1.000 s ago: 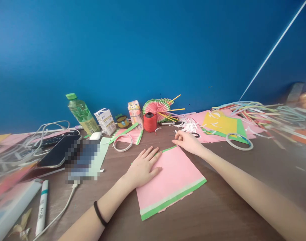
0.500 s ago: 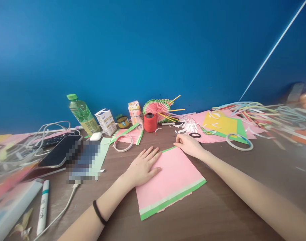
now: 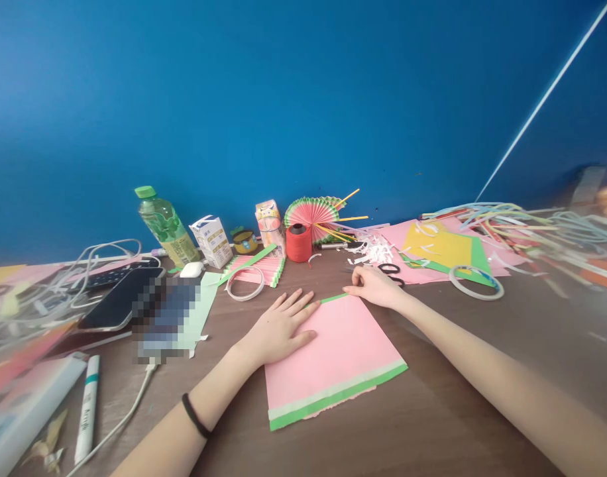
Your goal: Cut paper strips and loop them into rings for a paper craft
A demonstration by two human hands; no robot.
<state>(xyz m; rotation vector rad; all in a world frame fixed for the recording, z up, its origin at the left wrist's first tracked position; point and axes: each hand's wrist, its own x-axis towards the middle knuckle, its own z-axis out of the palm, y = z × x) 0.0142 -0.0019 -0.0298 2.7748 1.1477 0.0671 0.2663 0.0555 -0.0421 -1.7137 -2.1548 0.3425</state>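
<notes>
Head view: our left hand (image 3: 279, 332) lies wide, likely steadying pink paper (image 3: 340, 351); our right hand (image 3: 374, 286), curled at its far corner, grip unclear.

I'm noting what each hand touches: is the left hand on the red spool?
No, the left hand lies spread on the pink paper, apart from the red spool.

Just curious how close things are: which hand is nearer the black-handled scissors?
Right. The right hand is beside the scissors, partly hiding them; the left hand lies farther off, on the pink sheet.
</notes>
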